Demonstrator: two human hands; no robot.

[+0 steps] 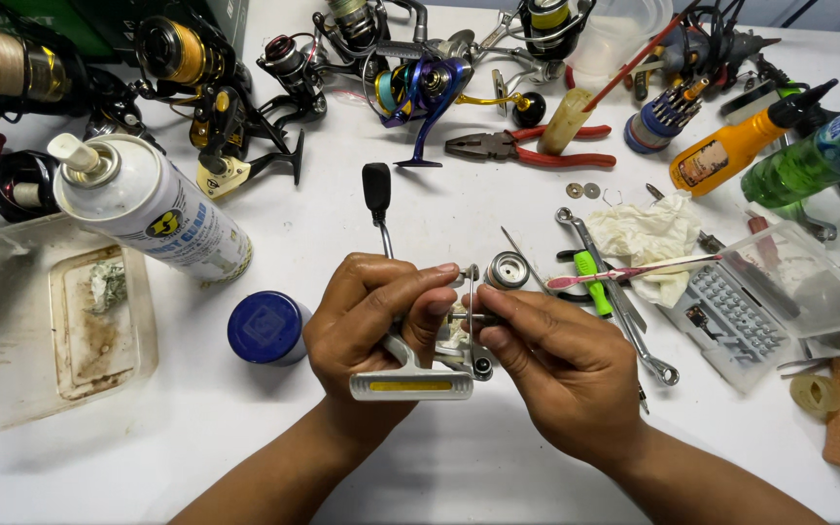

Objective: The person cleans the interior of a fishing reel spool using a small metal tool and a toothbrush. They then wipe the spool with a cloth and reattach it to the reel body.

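Left hand (371, 316) clamps the silver reel body (418, 374) near the surface's front-middle, foot toward the wearer – steadied so the right hand (551, 365) can pinch a thin tool (469, 317) into the mechanism. Both grips closed, one on the body, one on the tool. Count: five or so spare reels (420, 87) along the back edge, one spray can (153, 209), one blue cap (264, 327), one pair of pliers (527, 148) – within reach.

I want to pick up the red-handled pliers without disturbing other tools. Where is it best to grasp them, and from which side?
Probably grip the pliers around both red handles, coming from the right. They lie flat with the metal jaws pointing left toward the blue reel, and the handle ends are fairly free on the table.
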